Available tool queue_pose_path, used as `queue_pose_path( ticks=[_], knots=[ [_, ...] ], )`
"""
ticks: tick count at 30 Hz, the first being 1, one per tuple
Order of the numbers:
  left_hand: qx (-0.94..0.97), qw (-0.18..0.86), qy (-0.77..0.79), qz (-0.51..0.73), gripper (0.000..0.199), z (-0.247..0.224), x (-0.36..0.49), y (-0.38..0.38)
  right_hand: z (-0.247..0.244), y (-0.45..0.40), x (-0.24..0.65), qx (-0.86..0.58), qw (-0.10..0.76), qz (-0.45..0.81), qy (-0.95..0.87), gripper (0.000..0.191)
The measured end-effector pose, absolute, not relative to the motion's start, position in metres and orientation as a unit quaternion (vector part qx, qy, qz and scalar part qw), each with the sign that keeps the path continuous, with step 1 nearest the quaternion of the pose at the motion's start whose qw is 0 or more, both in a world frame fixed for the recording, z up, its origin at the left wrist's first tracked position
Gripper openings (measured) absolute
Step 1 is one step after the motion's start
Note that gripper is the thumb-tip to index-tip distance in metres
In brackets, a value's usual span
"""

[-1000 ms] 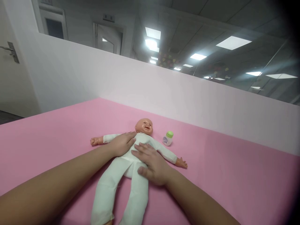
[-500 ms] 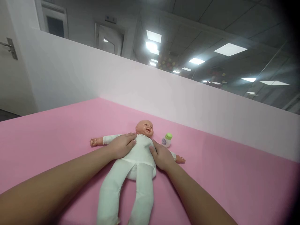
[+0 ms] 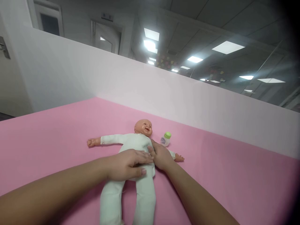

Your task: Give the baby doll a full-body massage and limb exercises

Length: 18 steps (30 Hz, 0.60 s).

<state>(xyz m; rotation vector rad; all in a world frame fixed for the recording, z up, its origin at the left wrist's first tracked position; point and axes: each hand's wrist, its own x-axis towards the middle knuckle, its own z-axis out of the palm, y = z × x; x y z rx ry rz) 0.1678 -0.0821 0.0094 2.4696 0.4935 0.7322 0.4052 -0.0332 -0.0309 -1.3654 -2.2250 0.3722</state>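
A baby doll (image 3: 138, 142) with a white cloth body lies face up on a pink tabletop (image 3: 211, 181), its arms spread out. Across the doll's lower belly rests my left hand (image 3: 127, 164), fingers stretched out and reaching toward my other hand. My right hand (image 3: 161, 155) lies against the doll's side at the right of its chest, thumb and fingers apart on the cloth. Just beyond that hand stands a small clear bottle (image 3: 165, 140) with a green cap and a printed label. The doll's feet are cut off by the lower frame edge.
A white partition (image 3: 164, 93) rises along the far edge of the pink surface. Beyond it are doors, a dark ceiling and lit ceiling panels. At the far left is a door with a metal handle (image 3: 4, 48).
My left hand has slid from the doll's left-of-picture side down and rightward across its belly, uncovering that shoulder. My right hand stays at the doll's side. The view has shifted slightly.
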Motion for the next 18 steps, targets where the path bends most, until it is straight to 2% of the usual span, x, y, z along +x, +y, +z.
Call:
queue_pose_path(
  ticks=[4,10,18],
  knots=[
    [0.926,0.211,0.242,0.199,0.068,0.0,0.164,-0.063,-0.032,-0.032,0.404,-0.494,0.25,0.129,-0.822,0.046],
    [0.884,0.163,0.39,0.2,0.076,-0.023,0.15,-0.025,-0.034,-0.032,0.405,-0.48,0.255,0.12,-0.831,0.047],
    [0.844,0.172,0.449,0.237,0.08,-0.027,0.144,-0.017,-0.042,-0.029,0.406,-0.478,0.267,0.098,-0.831,0.046]
  ],
)
